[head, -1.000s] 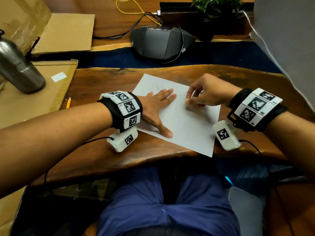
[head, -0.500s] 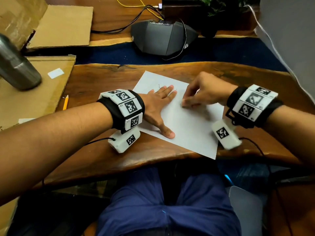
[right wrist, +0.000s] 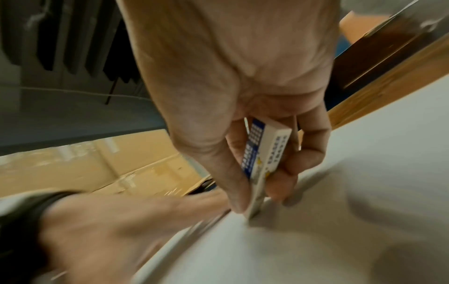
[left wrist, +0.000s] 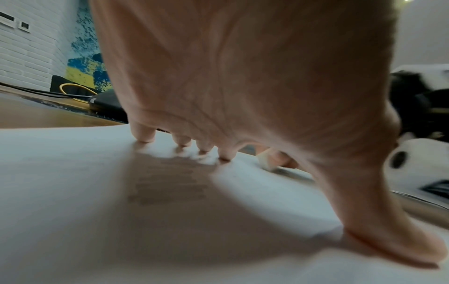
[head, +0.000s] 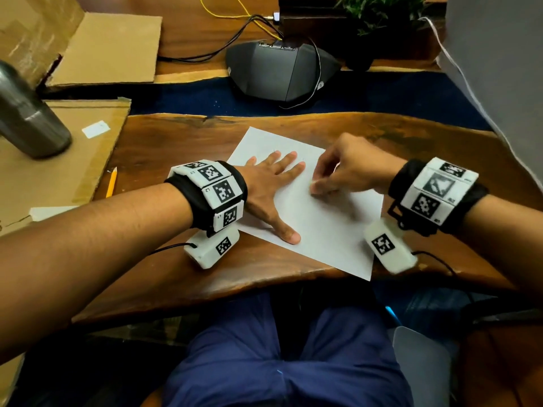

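Note:
A white sheet of paper (head: 323, 227) lies on the wooden table (head: 176, 277). My left hand (head: 273, 189) presses flat on its left part, fingers straight and spread; in the left wrist view the fingertips (left wrist: 143, 136) touch the paper (left wrist: 73, 192). My right hand (head: 343, 174) pinches a white eraser (right wrist: 264, 159) in a blue and white sleeve between thumb and fingers, its lower end on the paper (right wrist: 316, 240) just right of the left hand (right wrist: 97, 230). From the head camera only a pale tip of the eraser (head: 313, 183) shows.
A yellow pencil (head: 111, 183) lies left of the paper beside flat cardboard (head: 53, 171). A steel bottle (head: 26, 118) stands at far left. Behind the table are a grey conference phone (head: 279, 71) with cables and a potted plant (head: 379, 13).
The right hand has slid the eraser left and toward me across the paper, closer to the left fingertips. The left hand keeps pressing in the same spot.

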The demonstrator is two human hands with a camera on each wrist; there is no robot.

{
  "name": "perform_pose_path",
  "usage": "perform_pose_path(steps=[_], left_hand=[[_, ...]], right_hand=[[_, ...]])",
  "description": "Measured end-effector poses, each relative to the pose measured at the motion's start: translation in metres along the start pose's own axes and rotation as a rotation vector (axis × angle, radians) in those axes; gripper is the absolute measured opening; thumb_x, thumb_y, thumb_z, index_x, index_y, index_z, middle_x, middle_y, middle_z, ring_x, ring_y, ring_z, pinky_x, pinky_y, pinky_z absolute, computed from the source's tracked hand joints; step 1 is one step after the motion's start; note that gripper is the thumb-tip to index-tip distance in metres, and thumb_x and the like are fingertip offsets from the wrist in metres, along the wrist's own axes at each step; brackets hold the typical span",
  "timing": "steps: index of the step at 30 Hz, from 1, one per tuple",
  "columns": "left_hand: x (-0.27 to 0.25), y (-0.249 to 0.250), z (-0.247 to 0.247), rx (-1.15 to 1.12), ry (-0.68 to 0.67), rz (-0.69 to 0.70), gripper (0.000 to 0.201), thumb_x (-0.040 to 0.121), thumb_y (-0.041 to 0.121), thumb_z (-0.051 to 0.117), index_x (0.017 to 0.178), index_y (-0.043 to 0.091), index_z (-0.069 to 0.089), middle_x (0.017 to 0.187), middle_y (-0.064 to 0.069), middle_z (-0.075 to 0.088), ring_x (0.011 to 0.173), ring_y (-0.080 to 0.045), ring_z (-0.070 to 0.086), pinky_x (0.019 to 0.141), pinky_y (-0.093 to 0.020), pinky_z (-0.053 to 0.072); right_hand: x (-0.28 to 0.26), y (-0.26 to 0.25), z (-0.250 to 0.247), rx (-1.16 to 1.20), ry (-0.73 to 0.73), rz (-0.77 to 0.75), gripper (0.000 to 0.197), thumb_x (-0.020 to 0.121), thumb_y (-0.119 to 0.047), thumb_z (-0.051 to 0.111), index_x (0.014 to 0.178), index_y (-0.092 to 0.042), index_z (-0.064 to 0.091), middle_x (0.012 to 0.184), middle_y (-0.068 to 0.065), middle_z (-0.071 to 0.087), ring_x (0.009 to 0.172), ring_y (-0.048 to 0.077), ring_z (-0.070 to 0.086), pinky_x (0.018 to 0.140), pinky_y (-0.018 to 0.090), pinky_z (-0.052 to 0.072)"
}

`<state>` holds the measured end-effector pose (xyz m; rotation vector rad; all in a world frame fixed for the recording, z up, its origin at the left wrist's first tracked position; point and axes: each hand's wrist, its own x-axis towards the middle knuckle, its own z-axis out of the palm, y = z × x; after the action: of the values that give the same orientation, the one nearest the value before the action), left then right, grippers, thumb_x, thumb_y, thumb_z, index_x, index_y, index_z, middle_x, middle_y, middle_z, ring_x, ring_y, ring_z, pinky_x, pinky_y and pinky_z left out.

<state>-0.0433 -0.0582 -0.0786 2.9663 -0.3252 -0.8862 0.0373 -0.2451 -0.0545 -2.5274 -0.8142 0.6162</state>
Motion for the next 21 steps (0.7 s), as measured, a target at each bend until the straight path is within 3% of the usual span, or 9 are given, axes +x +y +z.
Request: perform_pose_path(steps=[2, 4, 6, 8, 11, 13, 15, 18, 21], left_hand=[[0.001, 0.0, 0.0, -0.002, -0.006, -0.012, 0.149, 0.044, 0.096, 0.056, 0.149, 0.035, -0.03, 0.155, 0.004, -0.04, 0.146, -0.022, -0.03, 0.12, -0.057, -0.006], [0.001, 0.001, -0.001, 0.002, -0.013, -0.02, 0.149, 0.043, 0.096, 0.057, 0.148, 0.036, -0.03, 0.155, 0.003, -0.04, 0.146, -0.022, -0.03, 0.12, -0.058, -0.005], [0.0, 0.001, -0.002, 0.01, -0.016, -0.025, 0.148, 0.045, 0.095, 0.058, 0.149, 0.037, -0.03, 0.156, 0.003, -0.039, 0.146, -0.022, -0.029, 0.12, -0.058, -0.004], [-0.001, 0.001, -0.002, 0.008, -0.013, -0.029, 0.148, 0.046, 0.095, 0.059, 0.149, 0.037, -0.03, 0.156, 0.003, -0.039, 0.146, -0.022, -0.029, 0.12, -0.057, -0.004], [-0.001, 0.001, -0.003, 0.013, -0.014, -0.03, 0.148, 0.046, 0.096, 0.058, 0.149, 0.036, -0.03, 0.156, 0.002, -0.039, 0.146, -0.022, -0.029, 0.12, -0.058, -0.003], [-0.001, 0.002, -0.003, 0.018, -0.016, -0.033, 0.148, 0.045, 0.096, 0.058, 0.149, 0.036, -0.03, 0.155, 0.002, -0.039, 0.146, -0.023, -0.03, 0.12, -0.058, -0.003], [-0.001, 0.003, -0.003, 0.02, -0.02, -0.034, 0.148, 0.046, 0.095, 0.059, 0.149, 0.036, -0.03, 0.156, 0.003, -0.039, 0.146, -0.022, -0.029, 0.12, -0.058, -0.004], [-0.003, 0.003, -0.003, 0.007, -0.016, -0.032, 0.148, 0.048, 0.094, 0.061, 0.149, 0.035, -0.029, 0.155, 0.003, -0.039, 0.146, -0.021, -0.03, 0.12, -0.058, -0.004], [-0.002, 0.002, -0.002, -0.001, -0.014, -0.031, 0.148, 0.048, 0.094, 0.061, 0.149, 0.035, -0.03, 0.155, 0.003, -0.04, 0.146, -0.022, -0.03, 0.12, -0.058, -0.005]], right_hand=[[-0.006, -0.005, 0.004, -0.021, -0.119, -0.02, 0.011, 0.077, -0.029, 0.087, 0.08, -0.021, 0.08, 0.079, -0.006, 0.077, 0.075, 0.01, 0.071, 0.064, 0.021, 0.056], [-0.001, 0.0, -0.004, 0.032, -0.093, 0.018, 0.011, 0.076, -0.027, 0.087, 0.082, -0.02, 0.082, 0.082, -0.003, 0.078, 0.079, 0.014, 0.073, 0.074, 0.027, 0.061], [0.006, 0.006, -0.013, 0.127, 0.038, 0.075, 0.012, 0.076, -0.025, 0.088, 0.084, -0.017, 0.082, 0.084, 0.0, 0.078, 0.077, 0.015, 0.073, 0.067, 0.025, 0.06], [0.005, 0.007, -0.01, 0.138, 0.07, 0.062, 0.011, 0.077, -0.025, 0.087, 0.083, -0.017, 0.082, 0.083, 0.0, 0.078, 0.075, 0.013, 0.071, 0.06, 0.02, 0.055], [-0.007, -0.002, 0.004, 0.003, -0.107, -0.038, 0.011, 0.077, -0.03, 0.087, 0.079, -0.022, 0.08, 0.076, -0.007, 0.076, 0.07, 0.007, 0.068, 0.061, 0.02, 0.053], [-0.007, -0.004, 0.001, 0.028, -0.155, -0.025, 0.01, 0.077, -0.027, 0.087, 0.08, -0.021, 0.081, 0.078, -0.006, 0.077, 0.072, 0.009, 0.07, 0.066, 0.022, 0.057], [0.004, 0.003, -0.011, 0.088, -0.027, 0.044, 0.011, 0.076, -0.024, 0.088, 0.082, -0.018, 0.082, 0.081, -0.002, 0.078, 0.077, 0.014, 0.072, 0.07, 0.026, 0.06], [0.012, 0.007, -0.016, 0.1, 0.118, 0.07, 0.012, 0.075, -0.024, 0.088, 0.081, -0.017, 0.081, 0.083, 0.001, 0.078, 0.071, 0.011, 0.069, 0.061, 0.023, 0.054], [0.0, -0.002, -0.002, -0.019, -0.08, -0.018, 0.011, 0.077, -0.028, 0.087, 0.08, -0.02, 0.08, 0.077, -0.006, 0.077, 0.07, 0.009, 0.069, 0.06, 0.021, 0.053]])
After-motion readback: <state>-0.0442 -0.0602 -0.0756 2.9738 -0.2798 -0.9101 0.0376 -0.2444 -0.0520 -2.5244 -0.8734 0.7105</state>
